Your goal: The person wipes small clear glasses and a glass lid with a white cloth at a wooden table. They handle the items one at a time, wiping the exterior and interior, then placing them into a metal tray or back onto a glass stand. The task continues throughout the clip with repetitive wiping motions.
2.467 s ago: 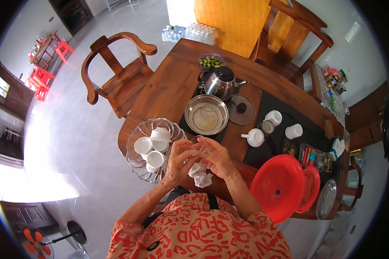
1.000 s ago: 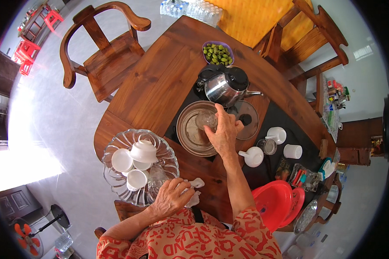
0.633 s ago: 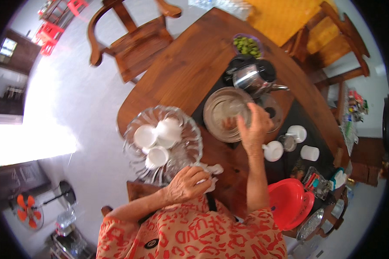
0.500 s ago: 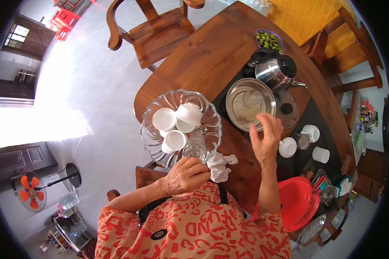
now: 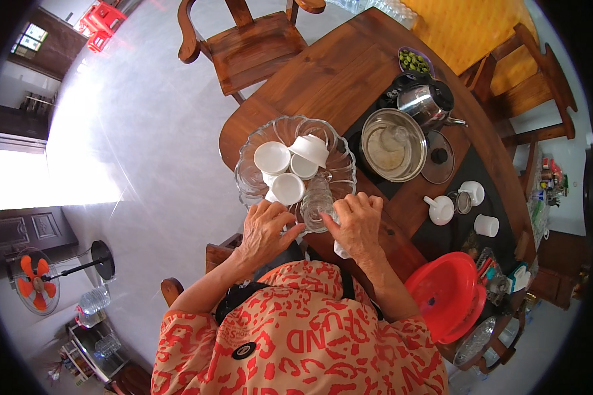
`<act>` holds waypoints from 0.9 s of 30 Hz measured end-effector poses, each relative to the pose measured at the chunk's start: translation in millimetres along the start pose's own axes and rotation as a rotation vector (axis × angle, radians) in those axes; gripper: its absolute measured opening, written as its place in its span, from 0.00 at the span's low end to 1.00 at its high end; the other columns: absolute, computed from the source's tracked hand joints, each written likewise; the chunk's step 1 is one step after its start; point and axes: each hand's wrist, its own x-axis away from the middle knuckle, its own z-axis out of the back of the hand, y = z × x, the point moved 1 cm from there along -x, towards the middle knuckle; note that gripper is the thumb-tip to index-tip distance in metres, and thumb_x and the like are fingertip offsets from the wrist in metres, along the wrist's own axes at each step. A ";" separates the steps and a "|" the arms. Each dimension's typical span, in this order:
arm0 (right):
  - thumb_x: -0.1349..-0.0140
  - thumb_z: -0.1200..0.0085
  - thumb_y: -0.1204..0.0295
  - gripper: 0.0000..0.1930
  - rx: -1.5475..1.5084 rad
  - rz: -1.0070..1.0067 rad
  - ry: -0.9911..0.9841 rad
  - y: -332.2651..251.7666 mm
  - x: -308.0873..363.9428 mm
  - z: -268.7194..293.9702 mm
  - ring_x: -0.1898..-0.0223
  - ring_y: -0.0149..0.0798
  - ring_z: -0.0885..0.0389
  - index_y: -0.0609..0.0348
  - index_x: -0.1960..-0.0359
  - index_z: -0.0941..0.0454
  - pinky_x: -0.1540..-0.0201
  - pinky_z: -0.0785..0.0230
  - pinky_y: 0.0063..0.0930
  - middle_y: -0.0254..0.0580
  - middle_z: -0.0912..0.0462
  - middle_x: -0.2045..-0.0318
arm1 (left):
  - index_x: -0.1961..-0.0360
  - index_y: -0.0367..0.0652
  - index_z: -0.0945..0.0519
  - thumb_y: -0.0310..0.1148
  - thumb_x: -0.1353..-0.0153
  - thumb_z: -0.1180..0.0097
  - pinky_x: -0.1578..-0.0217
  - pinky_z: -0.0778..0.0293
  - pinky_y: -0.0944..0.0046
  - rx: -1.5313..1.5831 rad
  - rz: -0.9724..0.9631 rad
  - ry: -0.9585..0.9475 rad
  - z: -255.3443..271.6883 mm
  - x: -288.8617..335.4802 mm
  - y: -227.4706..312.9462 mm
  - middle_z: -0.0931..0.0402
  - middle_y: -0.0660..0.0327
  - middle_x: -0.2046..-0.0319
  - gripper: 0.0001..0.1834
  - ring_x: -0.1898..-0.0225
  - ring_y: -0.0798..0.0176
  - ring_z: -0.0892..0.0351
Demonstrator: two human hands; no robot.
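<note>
In the head view, a person's two bare hands are reaching toward a big clear glass bowl with a wavy rim (image 5: 247, 178), which is sitting on a brown wooden desk (image 5: 310, 85). The left hand (image 5: 265, 230) is staying by the near left part of the rim, half open, with its fingers bent and its thumb pointing toward the other hand. The right hand (image 5: 357, 230) is reaching in at the near right part, with its thumb and fingers spread apart. I cannot tell if the fingers are touching the rim, but nothing is showing inside either hand.

Just past the left hand, small round white cups (image 5: 288, 189) are lying in a pile in the bowl. Some clear drinking glasses (image 5: 313, 205) are lying between the hands, close to the right thumb. A crumpled white cloth (image 5: 341, 250) is peeking out under the right hand.

Farther out past the right hand, a round silver metal pot (image 5: 370, 163) is holding another clear glass (image 5: 396, 137). A round see-through lid with a black knob (image 5: 439, 156) is lying beside it, and a shiny silver and black kettle (image 5: 420, 105) is standing behind. To the right of the right hand, a big red basin (image 5: 445, 283) is sitting.
</note>
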 end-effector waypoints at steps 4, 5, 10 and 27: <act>0.55 0.34 0.65 0.14 0.038 -0.082 -0.010 -0.1 5.4 -7.7 0.72 0.38 0.29 0.51 0.81 0.30 0.63 0.44 0.39 0.31 0.27 0.80 | 0.73 0.45 0.19 0.36 0.50 0.36 0.62 0.36 0.59 0.090 0.050 -0.046 -1.8 -2.9 1.8 0.24 0.65 0.70 0.07 0.64 0.60 0.27; 0.54 0.35 0.65 0.13 0.024 -0.099 -0.019 0.3 7.0 -10.9 0.73 0.39 0.29 0.51 0.82 0.30 0.63 0.44 0.39 0.32 0.27 0.80 | 0.73 0.45 0.19 0.36 0.49 0.36 0.62 0.37 0.59 0.116 0.047 -0.041 -3.4 -2.7 0.6 0.24 0.65 0.70 0.07 0.64 0.60 0.27; 0.51 0.39 0.69 0.12 -0.157 -0.140 -0.046 -5.0 3.9 -8.4 0.75 0.40 0.28 0.52 0.84 0.31 0.66 0.43 0.39 0.33 0.27 0.83 | 0.73 0.43 0.19 0.32 0.49 0.36 0.62 0.34 0.58 0.250 0.039 -0.015 -7.7 -1.5 -1.5 0.24 0.63 0.70 0.06 0.64 0.59 0.27; 0.46 0.42 0.76 0.12 -0.523 0.033 0.092 -31.6 -64.9 58.1 0.80 0.35 0.34 0.58 0.83 0.33 0.72 0.43 0.31 0.33 0.32 0.85 | 0.37 0.47 0.34 0.34 0.51 0.31 0.50 0.31 0.57 0.795 0.008 -0.029 47.2 -33.6 -11.5 0.27 0.59 0.49 0.39 0.47 0.61 0.30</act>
